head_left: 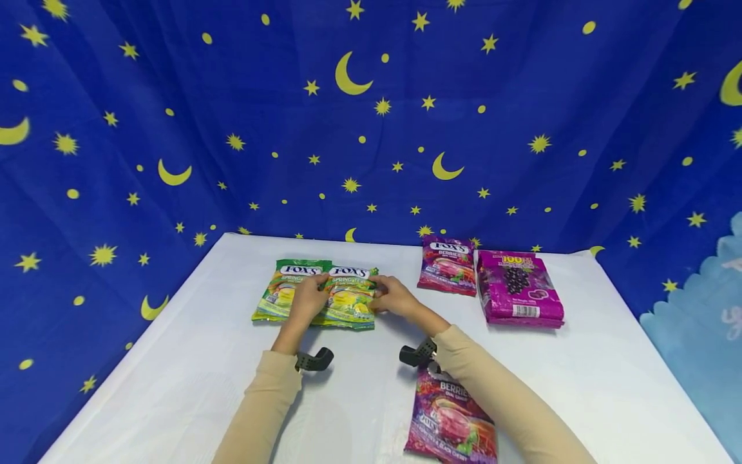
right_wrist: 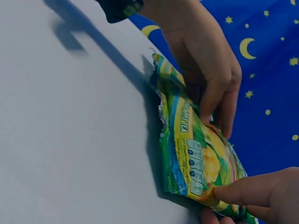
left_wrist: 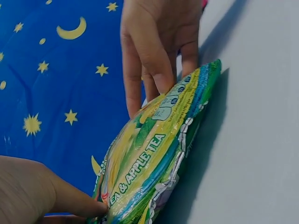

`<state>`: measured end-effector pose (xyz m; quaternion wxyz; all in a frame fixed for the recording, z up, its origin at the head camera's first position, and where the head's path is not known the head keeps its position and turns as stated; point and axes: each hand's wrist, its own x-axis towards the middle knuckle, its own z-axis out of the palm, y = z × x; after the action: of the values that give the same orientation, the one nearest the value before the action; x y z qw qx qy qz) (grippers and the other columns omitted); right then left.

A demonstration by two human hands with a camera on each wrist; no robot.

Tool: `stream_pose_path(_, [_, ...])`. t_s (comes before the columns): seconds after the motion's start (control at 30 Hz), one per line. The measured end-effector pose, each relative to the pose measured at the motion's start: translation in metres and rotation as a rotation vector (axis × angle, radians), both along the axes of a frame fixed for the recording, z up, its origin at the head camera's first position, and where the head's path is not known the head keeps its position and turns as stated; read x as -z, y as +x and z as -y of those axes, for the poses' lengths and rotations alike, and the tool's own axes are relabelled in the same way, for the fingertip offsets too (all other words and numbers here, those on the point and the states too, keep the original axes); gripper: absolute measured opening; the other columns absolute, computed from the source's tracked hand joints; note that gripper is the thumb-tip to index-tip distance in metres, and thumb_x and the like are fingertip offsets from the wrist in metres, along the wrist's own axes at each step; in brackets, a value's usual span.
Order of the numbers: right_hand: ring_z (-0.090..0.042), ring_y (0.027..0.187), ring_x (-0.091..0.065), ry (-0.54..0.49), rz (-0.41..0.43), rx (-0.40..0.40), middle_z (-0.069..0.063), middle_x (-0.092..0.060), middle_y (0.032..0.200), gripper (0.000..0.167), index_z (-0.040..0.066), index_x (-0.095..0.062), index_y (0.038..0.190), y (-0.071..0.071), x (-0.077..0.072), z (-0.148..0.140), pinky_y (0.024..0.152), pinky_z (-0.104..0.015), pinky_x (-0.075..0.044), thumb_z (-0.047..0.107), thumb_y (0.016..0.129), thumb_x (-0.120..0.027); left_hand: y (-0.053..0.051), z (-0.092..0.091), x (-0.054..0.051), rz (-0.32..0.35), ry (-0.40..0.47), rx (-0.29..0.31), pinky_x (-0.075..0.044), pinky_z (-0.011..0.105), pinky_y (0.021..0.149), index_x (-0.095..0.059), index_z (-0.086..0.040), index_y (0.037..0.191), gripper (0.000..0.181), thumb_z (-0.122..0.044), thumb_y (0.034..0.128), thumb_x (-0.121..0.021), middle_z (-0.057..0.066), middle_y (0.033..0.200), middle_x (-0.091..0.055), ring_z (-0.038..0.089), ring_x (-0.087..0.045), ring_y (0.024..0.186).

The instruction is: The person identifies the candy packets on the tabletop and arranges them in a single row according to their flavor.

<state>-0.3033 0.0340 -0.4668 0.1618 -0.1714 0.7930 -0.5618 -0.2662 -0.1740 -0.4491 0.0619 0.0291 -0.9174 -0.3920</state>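
Note:
Two green-and-yellow Fox's candy bags lie side by side at the table's left back, the right candy bag (head_left: 351, 298) partly over the left candy bag (head_left: 278, 293). My left hand (head_left: 309, 301) reaches across the left bag and pinches the right bag's left edge. At the opposite edge, my right hand (head_left: 396, 298) holds the same bag, its thumb (right_wrist: 233, 190) on top and fingers below. In the left wrist view, the lettering on the held bag (left_wrist: 140, 158) reads "& apple tea". My left fingertips are partly hidden by the bags.
A purple-red Fox's Berries bag (head_left: 446, 265) lies at the back right beside a larger magenta candy bag (head_left: 518, 290). Another Berries bag (head_left: 449, 422) lies near the front, partly under my right forearm. The white table (head_left: 191, 361) meets a blue star-and-moon cloth (head_left: 371, 129) behind.

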Motion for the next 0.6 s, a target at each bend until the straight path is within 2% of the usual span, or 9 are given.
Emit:
stream_pose_path(0.07, [-0.018, 0.084, -0.055, -0.018, 0.005, -0.002, -0.015, -0.058, 0.098, 0.069, -0.007, -0.045, 0.139, 0.002, 0.000, -0.001, 0.068, -0.024, -0.052, -0.008, 0.074, -0.069, 0.001, -0.001, -0.002, -0.015, -0.073, 0.008, -0.044, 0.032, 0.060, -0.054, 0.007, 0.131, 0.052, 0.013, 0.0791, -0.054, 0.023, 0.135, -0.052, 0.030, -0.059, 0.089])
stream_pose_path(0.13, [-0.020, 0.091, -0.056, -0.023, 0.003, 0.010, -0.017, -0.059, 0.107, 0.072, -0.007, -0.045, 0.139, 0.004, 0.000, -0.002, 0.072, -0.025, -0.052, -0.008, 0.072, -0.069, 0.003, -0.002, -0.003, -0.041, -0.147, 0.018, -0.050, 0.040, 0.079, -0.055, 0.009, 0.130, 0.050, 0.011, 0.0801, -0.056, 0.024, 0.134, -0.053, 0.038, -0.054, 0.115])
stream_pose_path(0.2, [-0.023, 0.096, -0.058, -0.037, 0.030, 0.035, -0.020, -0.057, 0.118, 0.073, -0.006, -0.044, 0.140, 0.007, -0.002, -0.004, 0.075, -0.027, -0.054, -0.007, 0.071, -0.068, 0.005, -0.003, -0.004, -0.056, -0.162, 0.024, -0.046, 0.049, 0.094, -0.056, 0.009, 0.129, 0.047, 0.011, 0.0815, -0.057, 0.025, 0.134, -0.052, 0.044, -0.048, 0.122])
stream_pose_path(0.27, [-0.026, 0.099, -0.059, -0.052, 0.060, 0.066, -0.022, -0.054, 0.127, 0.072, -0.005, -0.044, 0.140, 0.010, -0.004, -0.006, 0.075, -0.031, -0.056, -0.006, 0.072, -0.067, 0.008, -0.004, -0.004, -0.085, -0.164, 0.030, -0.039, 0.054, 0.101, -0.057, 0.010, 0.127, 0.045, 0.011, 0.0823, -0.058, 0.027, 0.133, -0.052, 0.047, -0.044, 0.124])
stream_pose_path(0.37, [-0.030, 0.099, -0.061, -0.066, 0.094, 0.102, -0.025, -0.048, 0.134, 0.070, -0.004, -0.044, 0.141, 0.016, -0.009, -0.011, 0.075, -0.034, -0.057, -0.005, 0.074, -0.065, 0.012, -0.006, -0.003, -0.156, -0.133, 0.046, -0.033, 0.056, 0.106, -0.058, 0.011, 0.125, 0.042, 0.011, 0.0822, -0.060, 0.029, 0.131, -0.053, 0.048, -0.043, 0.125])
stream_pose_path(0.47, [-0.030, 0.100, -0.061, -0.058, 0.097, 0.129, -0.024, -0.050, 0.133, 0.065, -0.004, -0.047, 0.138, 0.021, -0.014, -0.018, 0.076, -0.034, -0.057, -0.004, 0.076, -0.065, 0.020, -0.012, -0.004, -0.220, -0.051, 0.068, -0.038, 0.055, 0.101, -0.060, 0.009, 0.124, 0.041, 0.010, 0.0830, -0.063, 0.027, 0.128, -0.055, 0.044, -0.050, 0.118])
stream_pose_path(0.53, [-0.032, 0.104, -0.060, -0.067, 0.093, 0.126, -0.025, -0.051, 0.131, 0.062, -0.005, -0.047, 0.137, 0.025, -0.018, -0.025, 0.078, -0.034, -0.057, -0.004, 0.078, -0.066, 0.027, -0.018, -0.008, -0.227, 0.029, 0.096, -0.045, 0.052, 0.094, -0.061, 0.005, 0.125, 0.041, 0.008, 0.0839, -0.064, 0.025, 0.127, -0.056, 0.041, -0.055, 0.111])
stream_pose_path(0.6, [-0.035, 0.108, -0.059, -0.079, 0.081, 0.123, -0.025, -0.051, 0.131, 0.059, -0.005, -0.047, 0.136, 0.029, -0.022, -0.033, 0.080, -0.035, -0.056, -0.004, 0.080, -0.066, 0.035, -0.026, -0.012, -0.188, 0.139, 0.144, -0.049, 0.049, 0.089, -0.059, 0.003, 0.127, 0.042, 0.006, 0.0853, -0.066, 0.023, 0.128, -0.056, 0.039, -0.057, 0.109])
